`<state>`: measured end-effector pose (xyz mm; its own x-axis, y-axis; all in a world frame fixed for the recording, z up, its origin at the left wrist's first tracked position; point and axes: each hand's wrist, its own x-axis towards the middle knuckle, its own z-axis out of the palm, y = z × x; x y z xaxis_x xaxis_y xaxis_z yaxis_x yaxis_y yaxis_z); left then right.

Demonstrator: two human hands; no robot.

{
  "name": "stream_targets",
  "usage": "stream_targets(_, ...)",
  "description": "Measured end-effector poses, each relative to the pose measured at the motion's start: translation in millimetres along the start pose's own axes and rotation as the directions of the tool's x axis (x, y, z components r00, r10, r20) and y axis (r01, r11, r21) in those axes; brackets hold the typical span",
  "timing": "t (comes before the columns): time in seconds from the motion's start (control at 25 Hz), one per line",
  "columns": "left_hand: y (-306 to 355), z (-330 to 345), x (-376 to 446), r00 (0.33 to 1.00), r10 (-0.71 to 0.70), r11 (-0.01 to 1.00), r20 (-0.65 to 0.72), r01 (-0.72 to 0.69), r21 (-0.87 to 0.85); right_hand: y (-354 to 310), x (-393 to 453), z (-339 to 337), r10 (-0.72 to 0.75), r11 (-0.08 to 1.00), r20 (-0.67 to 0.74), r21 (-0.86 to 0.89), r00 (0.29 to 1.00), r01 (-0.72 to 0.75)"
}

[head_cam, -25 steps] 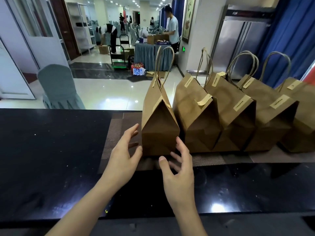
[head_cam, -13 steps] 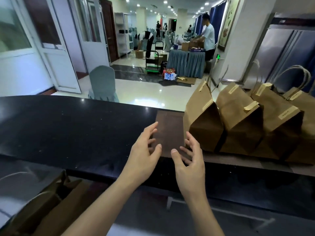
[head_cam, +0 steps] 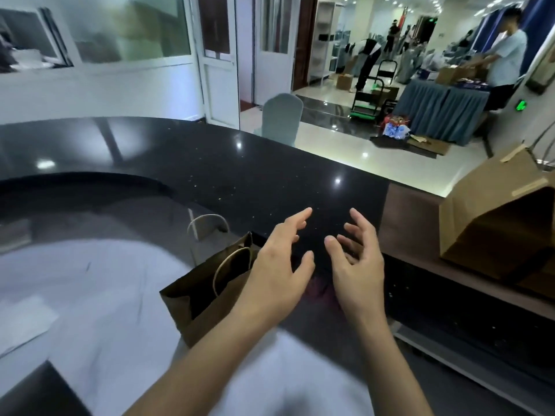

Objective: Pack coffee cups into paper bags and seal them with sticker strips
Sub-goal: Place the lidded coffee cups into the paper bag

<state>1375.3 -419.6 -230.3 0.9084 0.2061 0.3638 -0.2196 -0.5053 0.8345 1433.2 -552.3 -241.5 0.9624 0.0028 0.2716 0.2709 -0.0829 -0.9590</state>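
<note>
Ceiling lights are glinting off the glossy black counter (head_cam: 240, 175). Beyond the counter, a covered chair (head_cam: 282, 115) is standing on the shining pale floor (head_cam: 345, 142); white doors (head_cam: 222, 55) are standing left of the chair, a blue-skirted table (head_cam: 441, 112) right of it.

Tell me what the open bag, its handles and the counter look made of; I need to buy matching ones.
Open bag: brown kraft paper by the look, matte, creased at its folded edges. Its handles: pale looped cord, probably twisted paper, too blurred to confirm. Counter: black polished stone or a look-alike, glossy, with sparkling flecks and mirrored ceiling lights.
</note>
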Motion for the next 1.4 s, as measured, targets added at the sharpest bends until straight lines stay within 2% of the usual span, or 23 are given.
stream_targets(0.2, -9.6, -40.7, -33.3, 0.996, -0.007, 0.997, -0.093, 0.014, 0.07, 0.5, -7.9, 48.0, 0.015, 1.0, 0.123, -0.007, 0.992, -0.014)
stream_targets(0.48, -26.9, -85.5, -75.3, 0.93, 0.02, 0.955, -0.368, 0.09, 0.281, 22.0, -13.5, 82.6, 0.047, 0.994, 0.227, -0.11, 0.973, -0.022)
stream_targets(0.68, -49.2, -92.3, -92.7, 0.931, -0.044, 0.925, -0.362, 0.175, 0.337, 37.6, -16.5, 85.2, 0.081, 0.98, 0.265, -0.195, 0.961, -0.029)
stream_targets(0.88, -67.3, -88.3, -102.5, 0.93, -0.076, 0.827, -0.359, 0.26, 0.499, 49.2, -14.6, 81.1, 0.124, 0.942, 0.366, -0.335, 0.922, 0.007)
stream_targets(1.24, -84.8, -90.4, -111.2, 0.891, -0.207, 0.777, -0.405, 0.401, 0.485, 53.8, -13.3, 74.5, 0.156, 0.911, 0.364, -0.412, 0.918, 0.008)
stream_targets(1.4, -86.3, -93.3, -112.9, 0.883, -0.197, 0.756, -0.427, 0.414, 0.507, 47.0, -17.9, 66.8, 0.197, 0.891, 0.387, -0.453, 0.901, 0.0)
